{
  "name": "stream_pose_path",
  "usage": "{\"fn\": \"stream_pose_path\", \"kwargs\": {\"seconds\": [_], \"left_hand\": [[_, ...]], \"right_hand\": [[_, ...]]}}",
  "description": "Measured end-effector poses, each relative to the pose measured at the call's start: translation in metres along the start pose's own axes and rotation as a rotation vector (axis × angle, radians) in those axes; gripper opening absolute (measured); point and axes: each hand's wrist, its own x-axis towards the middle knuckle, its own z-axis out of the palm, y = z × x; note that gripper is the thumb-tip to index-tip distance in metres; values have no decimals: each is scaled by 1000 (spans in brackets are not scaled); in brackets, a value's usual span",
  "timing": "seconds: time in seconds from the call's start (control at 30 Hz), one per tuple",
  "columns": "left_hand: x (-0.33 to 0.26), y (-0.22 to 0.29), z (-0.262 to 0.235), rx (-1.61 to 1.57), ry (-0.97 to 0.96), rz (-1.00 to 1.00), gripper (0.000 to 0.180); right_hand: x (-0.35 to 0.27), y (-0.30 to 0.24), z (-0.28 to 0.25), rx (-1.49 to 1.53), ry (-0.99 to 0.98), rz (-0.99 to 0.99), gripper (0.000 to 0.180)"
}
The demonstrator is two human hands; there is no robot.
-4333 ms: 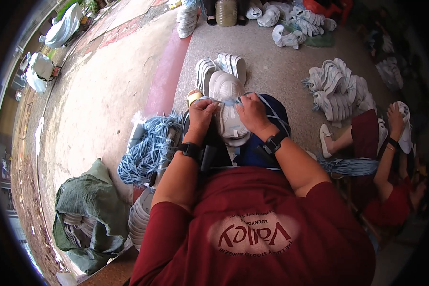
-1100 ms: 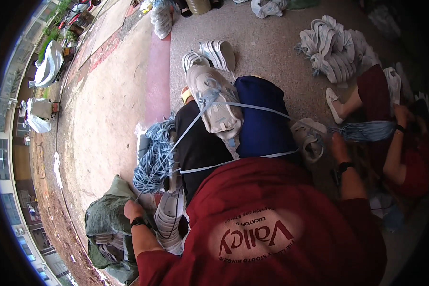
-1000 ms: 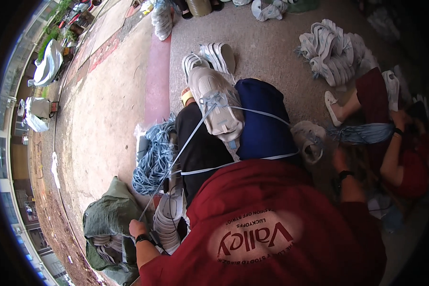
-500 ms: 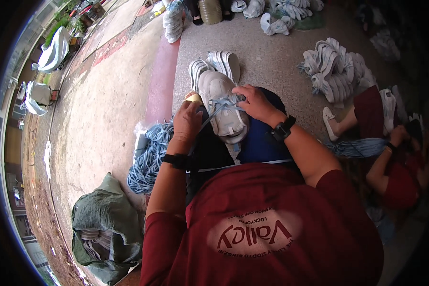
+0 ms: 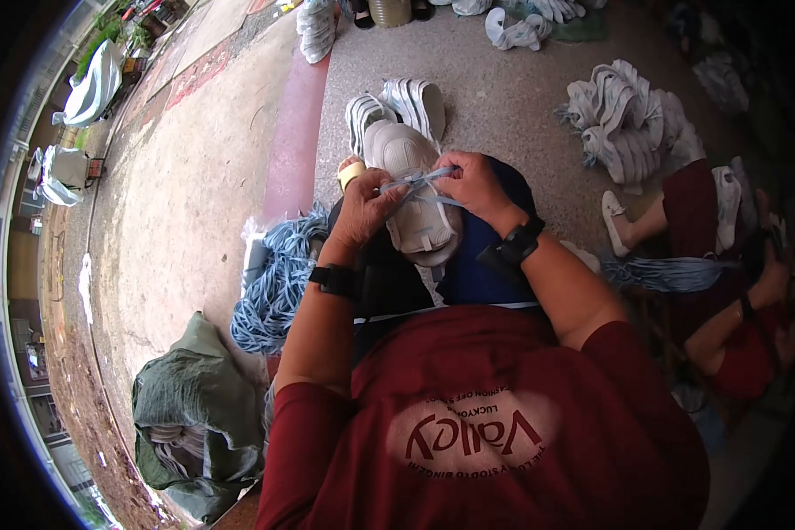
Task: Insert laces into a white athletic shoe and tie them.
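On my lap rests a bundle of off-white shoe parts (image 5: 401, 146), which look like stacked uppers. A light blue cord (image 5: 424, 178) goes across the bundle's middle. At its left side, my left hand (image 5: 365, 205) is closed with thumb and fingers pinching the cord; yellow tape (image 5: 352, 173) wraps one finger. My right hand (image 5: 474, 187) pinches the cord on the other side, fingers closed. Between the two hands the strands cross in a loose loop over the bundle. Just beyond it stand more white shoe parts (image 5: 413, 102) in rows.
A heap of blue cords (image 5: 278, 283) lies left of my leg, near a green sack (image 5: 194, 406) holding pale pieces. Right, piled white shoe bundles (image 5: 623, 124) sit on the floor. A co-worker's arm (image 5: 724, 331) and leg (image 5: 643, 225) show there, with more blue cords (image 5: 667, 274).
My left hand has moved right, toward the bundle's middle, and both hands are now closer together. The cord has been drawn into crossing strands. The co-worker's arm at right has shifted.
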Motion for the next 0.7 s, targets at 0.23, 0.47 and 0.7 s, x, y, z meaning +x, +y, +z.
{"fn": "stream_pose_path", "kwargs": {"seconds": [0.23, 0.47, 0.7], "left_hand": [[5, -4, 10, 316, 489, -6, 12], [1, -3, 15, 47, 499, -39, 10], [-13, 7, 6, -490, 197, -179, 17]], "right_hand": [[6, -4, 15, -207, 435, -233, 7], [1, -2, 14, -79, 403, -142, 4], [-1, 1, -1, 465, -118, 227, 9]]}}
